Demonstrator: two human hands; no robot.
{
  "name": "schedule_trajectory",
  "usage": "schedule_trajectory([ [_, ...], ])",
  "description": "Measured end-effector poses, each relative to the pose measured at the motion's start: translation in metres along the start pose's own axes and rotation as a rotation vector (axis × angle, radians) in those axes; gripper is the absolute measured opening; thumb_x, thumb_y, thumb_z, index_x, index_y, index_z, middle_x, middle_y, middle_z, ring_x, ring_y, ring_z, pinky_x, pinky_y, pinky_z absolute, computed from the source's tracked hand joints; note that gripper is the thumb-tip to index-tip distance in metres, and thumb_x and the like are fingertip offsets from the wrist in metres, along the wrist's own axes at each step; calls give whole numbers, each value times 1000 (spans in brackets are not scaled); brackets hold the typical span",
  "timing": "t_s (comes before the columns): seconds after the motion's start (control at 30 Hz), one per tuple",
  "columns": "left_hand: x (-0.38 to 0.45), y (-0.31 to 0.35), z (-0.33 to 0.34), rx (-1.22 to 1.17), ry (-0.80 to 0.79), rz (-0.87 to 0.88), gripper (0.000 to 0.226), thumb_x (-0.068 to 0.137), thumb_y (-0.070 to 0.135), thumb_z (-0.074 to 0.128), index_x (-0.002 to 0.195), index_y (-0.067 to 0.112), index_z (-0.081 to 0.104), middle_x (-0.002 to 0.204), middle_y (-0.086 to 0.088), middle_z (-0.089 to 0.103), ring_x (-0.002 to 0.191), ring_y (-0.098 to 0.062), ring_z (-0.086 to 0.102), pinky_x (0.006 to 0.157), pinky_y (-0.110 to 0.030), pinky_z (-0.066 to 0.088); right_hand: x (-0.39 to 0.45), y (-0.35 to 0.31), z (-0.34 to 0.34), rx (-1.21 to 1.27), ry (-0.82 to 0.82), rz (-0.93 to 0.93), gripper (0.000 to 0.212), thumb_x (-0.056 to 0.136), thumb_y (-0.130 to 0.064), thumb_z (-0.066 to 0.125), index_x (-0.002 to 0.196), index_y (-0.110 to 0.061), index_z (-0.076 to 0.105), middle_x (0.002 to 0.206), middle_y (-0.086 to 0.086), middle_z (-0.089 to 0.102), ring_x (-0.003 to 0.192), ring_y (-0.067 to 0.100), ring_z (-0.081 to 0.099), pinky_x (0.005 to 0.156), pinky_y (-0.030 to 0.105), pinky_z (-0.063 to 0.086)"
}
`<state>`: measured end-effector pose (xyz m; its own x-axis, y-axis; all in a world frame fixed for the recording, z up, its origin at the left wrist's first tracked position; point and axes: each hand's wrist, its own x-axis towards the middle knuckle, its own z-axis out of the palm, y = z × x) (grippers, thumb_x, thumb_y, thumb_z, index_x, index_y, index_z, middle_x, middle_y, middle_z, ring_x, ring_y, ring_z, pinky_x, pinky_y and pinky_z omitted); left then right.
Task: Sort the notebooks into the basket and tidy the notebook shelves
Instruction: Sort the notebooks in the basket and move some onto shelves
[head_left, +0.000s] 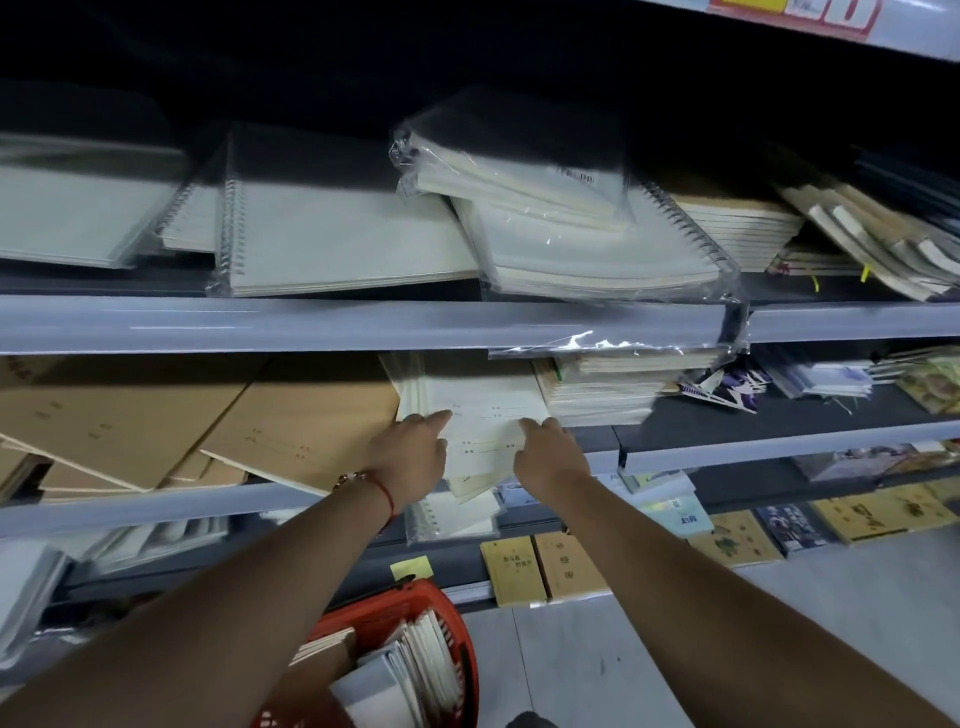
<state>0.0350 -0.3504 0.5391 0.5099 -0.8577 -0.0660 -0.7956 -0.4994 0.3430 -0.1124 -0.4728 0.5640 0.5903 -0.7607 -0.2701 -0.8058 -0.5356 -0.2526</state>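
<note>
nearest the camera a red basket (447, 618) stands on the floor between the forearms, already holding several notebooks (415, 670) set on edge. both arms reach up and away from it to the middle shelf (156, 506). the left hand (410, 452), with a red string bracelet (382, 491) at the wrist, lies on the left edge of a stack of white notebooks (483, 415), its fingers stretched out and pressing on the covers. the right hand (550, 457) rests on the right part of the same stack, fingers bent over its front edge; whether it truly grips cannot be told. the stack juts out past the shelf lip. to its left lie brown kraft notebooks (291, 426), slanted and overlapping. further back, on the upper shelf (311, 325), plastic-wrapped spiral notebooks (332, 239) lie flat, one wrapped pack (597, 254) hanging over the edge.
</note>
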Motion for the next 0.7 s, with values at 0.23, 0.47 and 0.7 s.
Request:
schedule_trajectory([
  [0.23,-111,-61,25,-231,120,-21,16,100,30,48,107,31,63,90,2,72,78,-22,68,59,-32,44,-52,-24,36,89,213,-571,24,93,-14,52,109,-17,69,104,2,63,95,22,59,79,34,50],
  [0.47,-220,-149,104,-201,-383,-546,41,101,38,36,131,23,59,132,-5,64,119,-23,60,92,-28,45,-95,-58,156,-58,-342,-618,37,94,-29,52,128,-22,61,129,1,60,120,25,55,97,33,42],
  [0.7,-292,-187,199,-442,-381,-858,26,106,22,43,128,18,55,128,-9,62,114,-25,59,71,-4,44,-86,-39,301,-113,-763,-336,61,94,-37,54,151,-24,37,151,5,43,136,25,44,110,31,37],
])
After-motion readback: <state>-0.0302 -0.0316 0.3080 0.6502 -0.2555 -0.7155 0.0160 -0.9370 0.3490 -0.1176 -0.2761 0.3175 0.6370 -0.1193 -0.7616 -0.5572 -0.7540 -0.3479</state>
